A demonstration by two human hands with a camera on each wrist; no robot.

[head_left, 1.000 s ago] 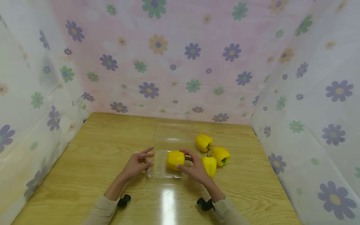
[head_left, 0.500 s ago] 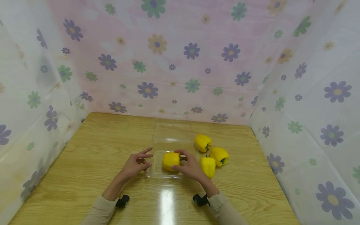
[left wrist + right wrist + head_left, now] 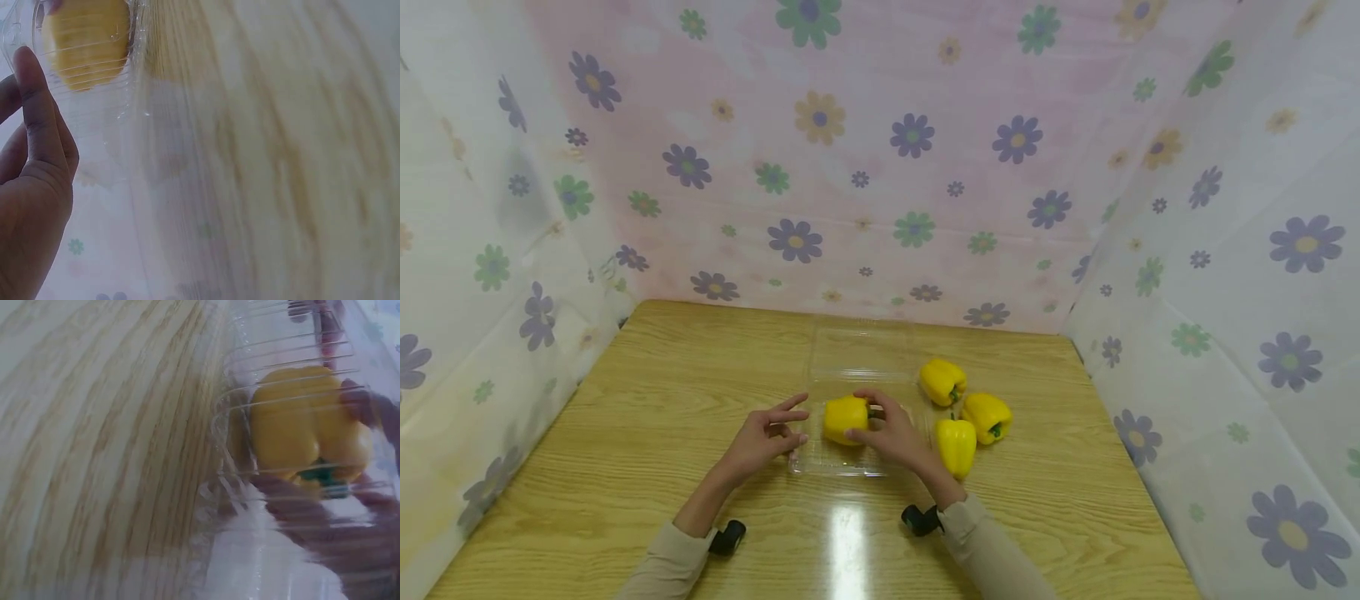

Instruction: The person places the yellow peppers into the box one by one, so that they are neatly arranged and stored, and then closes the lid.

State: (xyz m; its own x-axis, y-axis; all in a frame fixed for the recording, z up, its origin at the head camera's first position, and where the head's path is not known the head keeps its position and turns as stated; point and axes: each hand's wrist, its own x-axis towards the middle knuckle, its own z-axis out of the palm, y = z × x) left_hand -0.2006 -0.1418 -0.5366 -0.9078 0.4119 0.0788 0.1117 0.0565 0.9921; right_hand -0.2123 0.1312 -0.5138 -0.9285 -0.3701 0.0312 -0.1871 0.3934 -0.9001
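A yellow bell pepper [image 3: 844,419] lies on its side within the base of a clear plastic clamshell box [image 3: 835,469], its stem end to the right. My right hand [image 3: 891,435] grips it at that end, thumb on the near side and fingers on the far side. In the right wrist view the pepper [image 3: 287,422] and its green stem show through the clear wall. At the box's left edge is my left hand [image 3: 763,437], its fingers fairly straight and resting against the wall. The left wrist view shows a finger [image 3: 39,115] beside the ridged plastic.
The box's lid [image 3: 861,350] lies folded back behind the base. To the right on the wooden table [image 3: 700,358] are three more yellow bell peppers: one at the back [image 3: 942,382], one at the right [image 3: 987,418], one nearer [image 3: 956,446]. Flowered sheets [image 3: 865,167] surround the table.
My right hand has moved left with the yellow bell pepper, carrying it further toward the box's left side. My left hand has stayed at the box's edge.
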